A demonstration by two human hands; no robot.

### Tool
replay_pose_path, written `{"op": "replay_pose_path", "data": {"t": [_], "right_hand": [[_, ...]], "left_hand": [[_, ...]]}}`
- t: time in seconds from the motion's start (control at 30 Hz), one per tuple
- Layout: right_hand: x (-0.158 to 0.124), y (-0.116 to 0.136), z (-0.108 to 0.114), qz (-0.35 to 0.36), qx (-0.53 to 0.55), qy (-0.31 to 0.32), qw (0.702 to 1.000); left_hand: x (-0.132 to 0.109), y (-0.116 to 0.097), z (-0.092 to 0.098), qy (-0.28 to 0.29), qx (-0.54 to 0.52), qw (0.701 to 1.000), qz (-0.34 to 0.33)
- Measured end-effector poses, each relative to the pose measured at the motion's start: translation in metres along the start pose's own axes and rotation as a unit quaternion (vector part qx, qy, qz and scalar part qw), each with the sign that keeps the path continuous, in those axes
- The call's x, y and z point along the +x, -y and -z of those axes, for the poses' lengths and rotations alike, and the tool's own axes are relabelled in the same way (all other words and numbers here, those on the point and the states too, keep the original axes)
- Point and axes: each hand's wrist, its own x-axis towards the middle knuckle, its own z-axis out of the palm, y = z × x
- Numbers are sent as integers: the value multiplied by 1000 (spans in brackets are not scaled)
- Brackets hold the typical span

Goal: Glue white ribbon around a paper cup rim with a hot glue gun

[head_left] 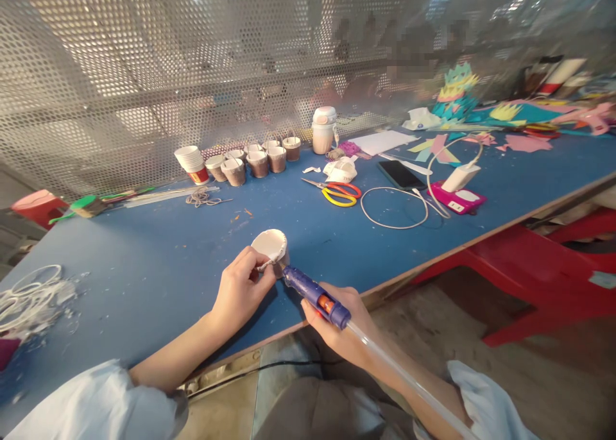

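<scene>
A small paper cup (269, 242) with a white inside and a brownish side stands on the blue table near its front edge. My left hand (245, 283) is beside the cup's near side, its thumb and fingertips pinching a thin greyish cord (273, 259) along the rim. My right hand (337, 318) is closed around a purple hot glue gun (312, 290), with a long clear glue stick (385, 356) coming out of its back end. The gun's nozzle meets the cup's side just below the rim; whether it touches is too small to tell.
Several brown-wrapped cups (257, 163) and a stack of paper cups (191, 163) stand at the back. Scissors (339, 192), a phone (400, 174), a white cable (385, 225) and a pink power strip (457, 198) lie to the right. A red stool (524, 267) stands beside the table.
</scene>
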Motion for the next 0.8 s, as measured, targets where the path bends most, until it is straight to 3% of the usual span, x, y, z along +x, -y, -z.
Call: {"op": "replay_pose_path", "data": {"t": [0.23, 0.8], "right_hand": [[-3, 5, 4, 27, 12, 16, 999], [0, 2, -1, 11, 2, 2, 1000]], "left_hand": [[0, 0, 0, 3, -5, 1000, 5], [-1, 2, 0, 0, 0, 1000, -13]]}}
